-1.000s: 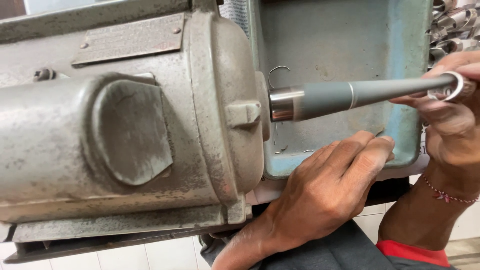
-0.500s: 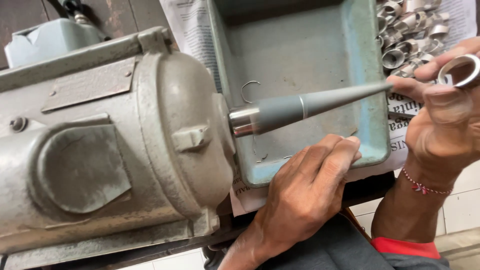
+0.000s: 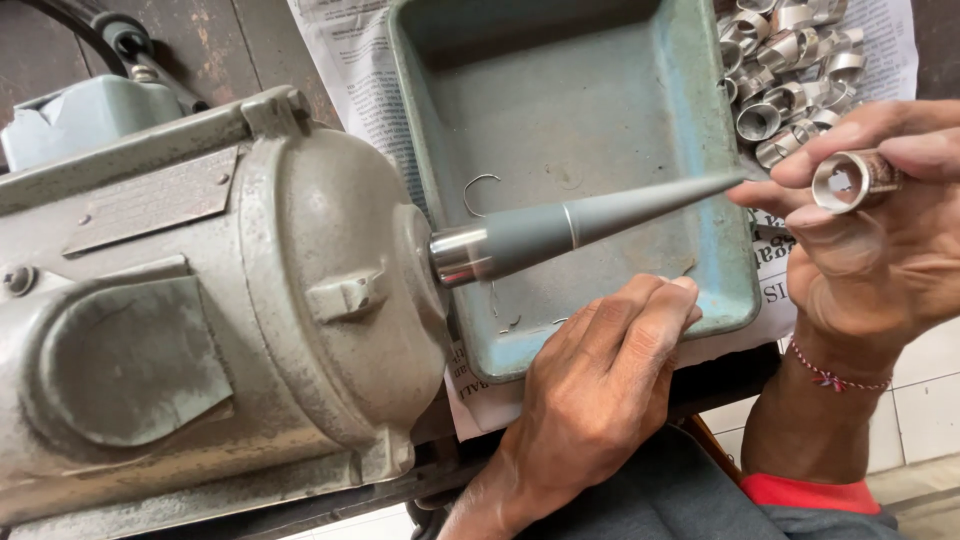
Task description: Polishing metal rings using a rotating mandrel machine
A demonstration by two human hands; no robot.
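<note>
The right hand [image 3: 880, 230] pinches a small metal ring [image 3: 853, 181] by its outer wall, just past the thin tip of the grey pointed spindle [image 3: 590, 222]. The ring looks hard, light and smooth, so it could slip; holding its sides with fingertips seems best. The left hand [image 3: 590, 400] rests flat and holds nothing, with its fingertips on the near rim of the blue-green tray [image 3: 720, 290]. More rings [image 3: 790, 60] lie in a pile beyond the right hand. A moment ago the ring sat nearer the spindle's tip; now it is lifted a bit away and turned.
</note>
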